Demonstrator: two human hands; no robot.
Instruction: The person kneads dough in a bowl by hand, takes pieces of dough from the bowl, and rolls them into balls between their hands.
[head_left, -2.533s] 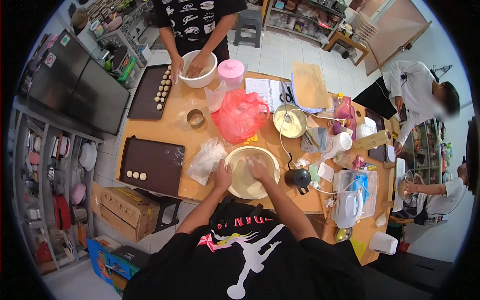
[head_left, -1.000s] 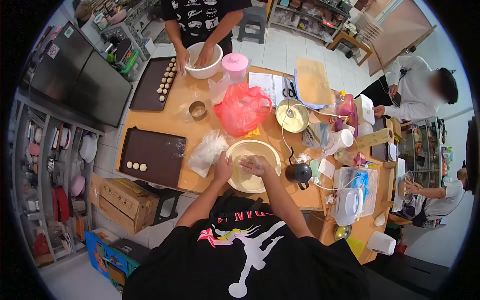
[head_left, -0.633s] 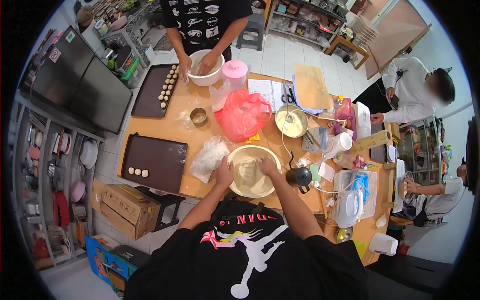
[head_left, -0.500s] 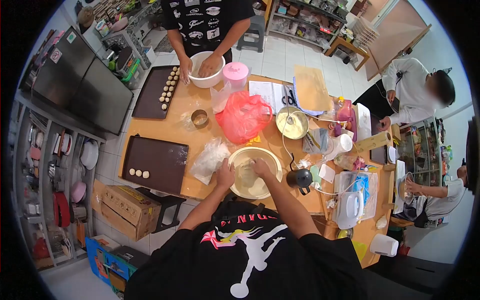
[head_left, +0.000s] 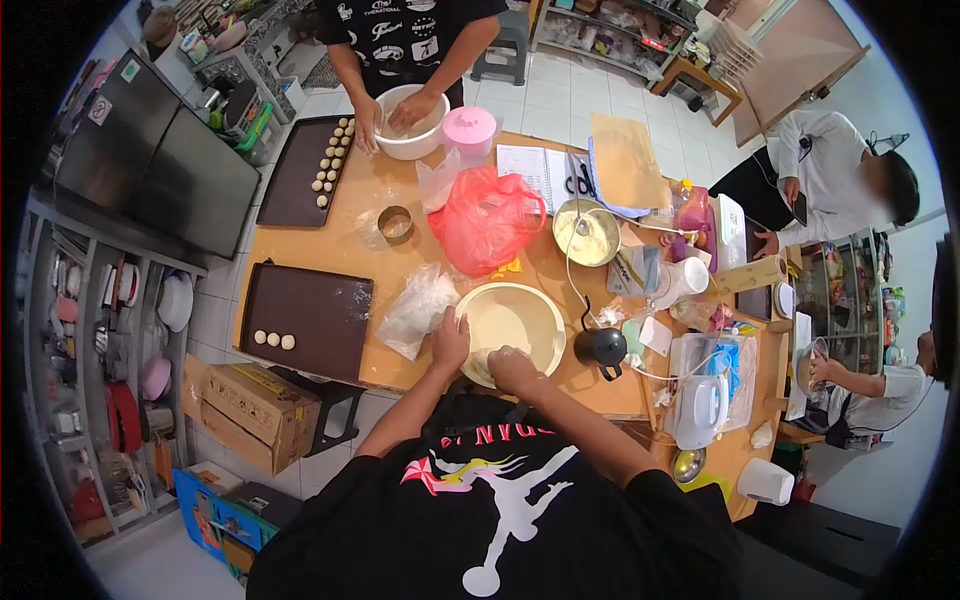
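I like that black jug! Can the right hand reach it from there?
Probably yes: the right hand is at the near side of the bowl, and the jug stands just right of it, with nothing tall seeming in the way.

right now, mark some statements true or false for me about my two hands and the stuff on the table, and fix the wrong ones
1. Your left hand is at the left rim of the cream bowl. True.
2. Your right hand is on the red plastic bag. False: it is at the near side of the cream bowl.
3. Three dough balls lie on the near left tray. True.
4. The metal ring sits on a tray. False: it is on the table itself.
5. The black kettle stands left of the cream bowl. False: it stands to its right.
6. The red plastic bag lies beyond the cream bowl. True.
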